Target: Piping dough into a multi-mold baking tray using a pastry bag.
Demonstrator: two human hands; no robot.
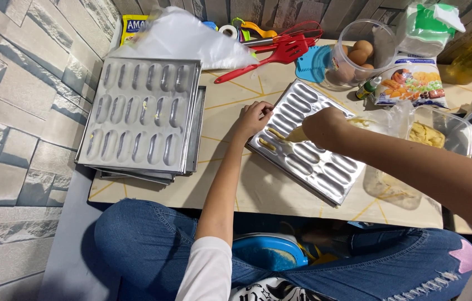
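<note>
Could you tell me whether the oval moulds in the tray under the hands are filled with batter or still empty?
Mostly empty: the mould tray shows yellow batter in only two cavities near the left hand; the rest are bare metal.

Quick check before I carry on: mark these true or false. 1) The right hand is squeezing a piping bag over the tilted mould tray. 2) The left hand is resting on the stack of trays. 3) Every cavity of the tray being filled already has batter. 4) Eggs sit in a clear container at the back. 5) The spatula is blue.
1) True: the right hand holds the piping bag over the mould tray.
2) False: the left hand steadies the mould tray's edge; the stack of trays lies apart.
3) False: only a couple hold batter.
4) True: eggs in the clear container.
5) False: the spatula is red.
</note>
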